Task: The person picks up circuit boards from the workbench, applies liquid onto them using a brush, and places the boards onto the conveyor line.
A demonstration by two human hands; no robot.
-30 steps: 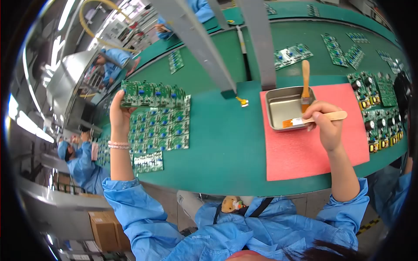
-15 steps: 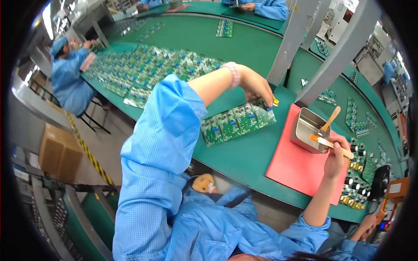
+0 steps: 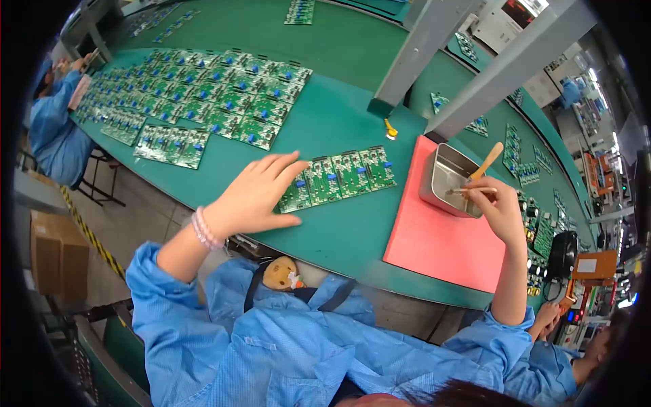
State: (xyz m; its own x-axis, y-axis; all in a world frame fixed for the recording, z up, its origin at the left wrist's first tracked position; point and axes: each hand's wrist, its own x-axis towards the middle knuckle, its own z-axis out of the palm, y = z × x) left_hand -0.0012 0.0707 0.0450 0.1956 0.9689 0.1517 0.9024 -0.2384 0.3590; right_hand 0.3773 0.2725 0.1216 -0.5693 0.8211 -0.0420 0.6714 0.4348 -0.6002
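Note:
A green circuit board panel (image 3: 342,178) with blue parts lies flat on the bench in front of me. My left hand (image 3: 252,195) is open at its left end, fingers spread and overlapping the panel's corner in this view. To the right, my right hand (image 3: 497,207) grips a slim wooden-handled brush (image 3: 462,191), its tip down inside a metal tin (image 3: 434,184). A second wooden-handled brush (image 3: 489,160) leans in the same tin. The tin stands on a pink mat (image 3: 434,247).
Rows of circuit boards (image 3: 224,95) cover the green bench (image 3: 339,102) at left. A small yellow object (image 3: 390,129) lies behind the panel, near a grey post (image 3: 413,57). More boards (image 3: 542,234) sit right of the mat. Co-workers (image 3: 57,129) are at both sides.
My left hand has moved from the panel's far right end to its left end, fingers now spread. My right hand has lowered the brush into the tin. The view has shifted.

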